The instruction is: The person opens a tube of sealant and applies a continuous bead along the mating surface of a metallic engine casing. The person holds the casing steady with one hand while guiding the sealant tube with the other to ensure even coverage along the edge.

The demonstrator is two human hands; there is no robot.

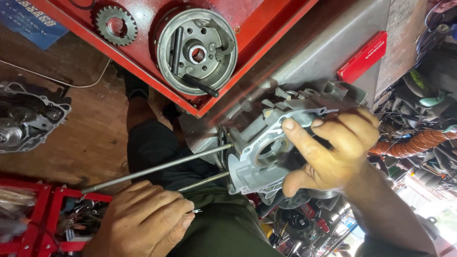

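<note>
My right hand [333,152] grips a grey cast-metal engine case [259,162], thumb on its face beside a round bearing hole, fingers over its upper edge. Two long steel studs [157,167] stick out of the case toward the left. My left hand [143,221] is low in the view, just under the studs. Its thumb and forefinger pinch a small thin metal pin [195,212]. The case is held above my lap in dark trousers.
A red metal tray [257,28] above holds a round flywheel [197,50] with a bar tool and a toothed sprocket [115,24]. Another engine case [28,116] lies left on the wooden floor. Red tool racks [47,214] sit bottom left, a red box [362,56] and an orange ribbed hose [414,142] at right.
</note>
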